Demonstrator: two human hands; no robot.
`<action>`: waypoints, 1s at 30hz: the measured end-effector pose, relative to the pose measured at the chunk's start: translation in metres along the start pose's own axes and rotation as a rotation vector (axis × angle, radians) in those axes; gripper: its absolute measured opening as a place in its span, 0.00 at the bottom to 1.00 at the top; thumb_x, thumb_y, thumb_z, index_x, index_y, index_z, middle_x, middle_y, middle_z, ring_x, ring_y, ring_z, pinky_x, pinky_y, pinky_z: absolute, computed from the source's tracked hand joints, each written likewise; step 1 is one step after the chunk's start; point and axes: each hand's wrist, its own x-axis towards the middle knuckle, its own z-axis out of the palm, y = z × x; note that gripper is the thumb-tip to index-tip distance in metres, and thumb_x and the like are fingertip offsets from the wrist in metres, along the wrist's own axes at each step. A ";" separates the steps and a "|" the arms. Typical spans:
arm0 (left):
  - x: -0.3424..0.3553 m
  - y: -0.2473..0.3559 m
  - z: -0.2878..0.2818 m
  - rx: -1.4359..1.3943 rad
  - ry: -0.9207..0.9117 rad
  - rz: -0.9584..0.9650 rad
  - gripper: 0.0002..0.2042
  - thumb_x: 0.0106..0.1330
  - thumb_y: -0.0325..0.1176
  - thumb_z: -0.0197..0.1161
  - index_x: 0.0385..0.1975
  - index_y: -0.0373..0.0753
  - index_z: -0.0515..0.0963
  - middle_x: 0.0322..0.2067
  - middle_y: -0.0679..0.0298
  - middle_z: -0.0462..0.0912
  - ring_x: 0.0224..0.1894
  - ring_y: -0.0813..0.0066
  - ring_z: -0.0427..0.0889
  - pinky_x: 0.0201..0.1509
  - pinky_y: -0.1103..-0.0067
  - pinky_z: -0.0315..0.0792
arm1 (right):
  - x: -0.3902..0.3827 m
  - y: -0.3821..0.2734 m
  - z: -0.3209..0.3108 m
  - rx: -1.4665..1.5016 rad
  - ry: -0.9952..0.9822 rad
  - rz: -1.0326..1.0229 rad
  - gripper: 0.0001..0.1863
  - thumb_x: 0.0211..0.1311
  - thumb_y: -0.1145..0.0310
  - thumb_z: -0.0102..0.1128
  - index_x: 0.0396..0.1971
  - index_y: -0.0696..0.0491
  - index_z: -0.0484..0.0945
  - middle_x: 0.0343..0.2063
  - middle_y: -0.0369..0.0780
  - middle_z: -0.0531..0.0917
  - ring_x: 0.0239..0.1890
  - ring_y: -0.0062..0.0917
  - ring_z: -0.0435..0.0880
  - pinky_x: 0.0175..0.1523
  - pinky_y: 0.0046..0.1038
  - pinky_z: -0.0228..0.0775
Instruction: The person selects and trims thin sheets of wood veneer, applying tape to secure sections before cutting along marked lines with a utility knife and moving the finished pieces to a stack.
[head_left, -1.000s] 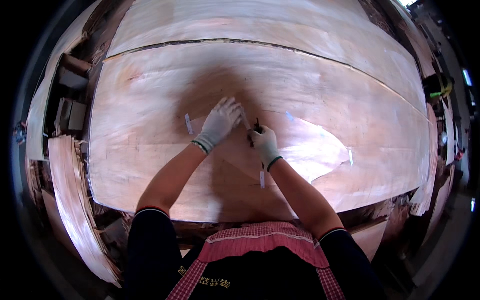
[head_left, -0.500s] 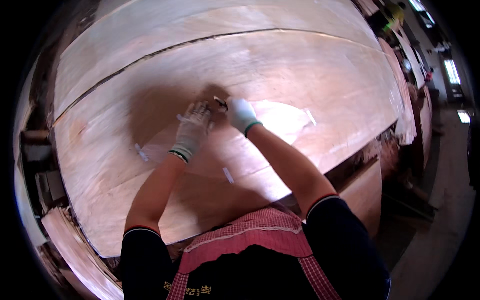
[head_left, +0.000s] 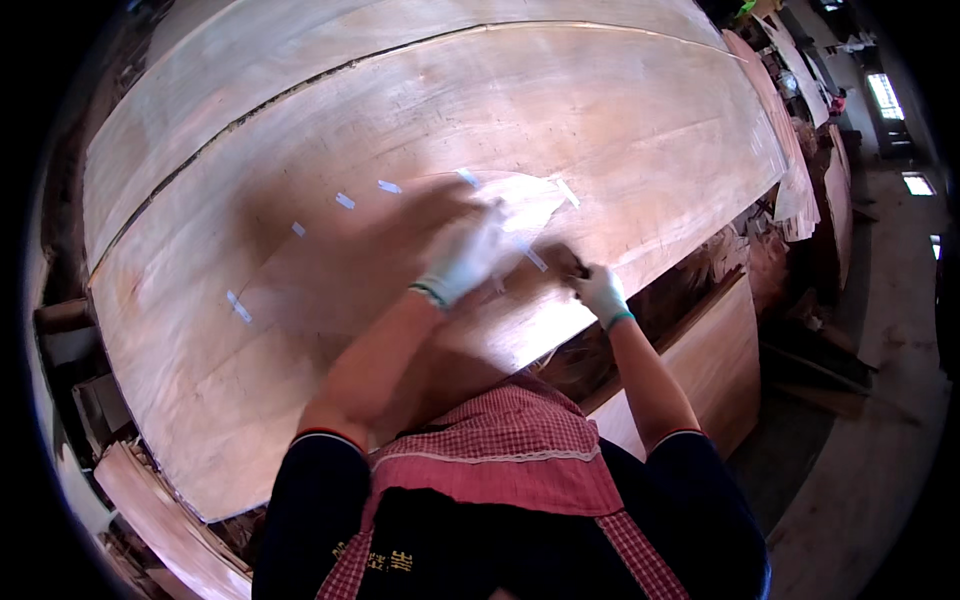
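A broad sheet of pale wood veneer [head_left: 640, 130] lies before me, with several short whitish tape strips [head_left: 345, 201] stuck on it in a curved row. My left hand [head_left: 462, 255], in a white glove with a green cuff, is over the sheet close to a tape strip [head_left: 530, 254]; motion smears its fingers. Near the sheet's front edge, my right hand [head_left: 603, 293], gloved alike, is closed around a small dark tool [head_left: 580, 268] whose kind I cannot make out. Shadows of my arms fall across the wood.
Beyond a dark seam [head_left: 330, 72] lies another veneer sheet [head_left: 250, 60]. A wood panel [head_left: 715, 370] leans below the right front edge, and torn veneer scraps [head_left: 765, 265] hang nearby. Stacked sheets [head_left: 160, 515] stand at the lower left. A floor [head_left: 880, 400] runs along the right.
Both hands have moved right, the right one also toward me with the dark tool. Several tape strips formerly under or behind my hands now show. The view has shifted slightly.
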 end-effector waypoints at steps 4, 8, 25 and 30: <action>-0.071 -0.039 -0.090 0.125 0.349 -0.195 0.17 0.70 0.31 0.54 0.56 0.32 0.73 0.60 0.50 0.72 0.63 0.57 0.70 0.65 0.71 0.66 | -0.050 0.081 -0.024 0.625 0.099 0.245 0.14 0.67 0.60 0.55 0.36 0.56 0.79 0.19 0.34 0.77 0.18 0.17 0.72 0.22 0.24 0.62; -0.243 -0.050 -0.170 0.318 0.586 -0.765 0.25 0.73 0.37 0.48 0.67 0.36 0.57 0.68 0.52 0.61 0.69 0.60 0.61 0.70 0.68 0.59 | -0.055 0.118 -0.009 1.149 -0.072 0.402 0.12 0.70 0.59 0.48 0.34 0.51 0.75 0.22 0.35 0.77 0.19 0.21 0.73 0.23 0.23 0.66; -0.414 0.051 -0.082 -0.453 1.746 -1.431 0.18 0.59 0.35 0.69 0.45 0.33 0.77 0.40 0.59 0.79 0.38 0.68 0.77 0.42 0.73 0.74 | -0.046 0.103 -0.001 1.100 -0.416 0.305 0.09 0.69 0.65 0.51 0.41 0.55 0.72 0.32 0.39 0.79 0.26 0.22 0.75 0.30 0.22 0.71; -0.423 0.055 -0.110 -0.761 1.456 -1.460 0.09 0.63 0.35 0.65 0.36 0.37 0.80 0.31 0.64 0.80 0.29 0.75 0.77 0.33 0.77 0.73 | -0.093 0.081 -0.002 0.622 -0.402 -0.154 0.13 0.70 0.63 0.49 0.44 0.56 0.75 0.37 0.40 0.81 0.29 0.22 0.76 0.33 0.24 0.70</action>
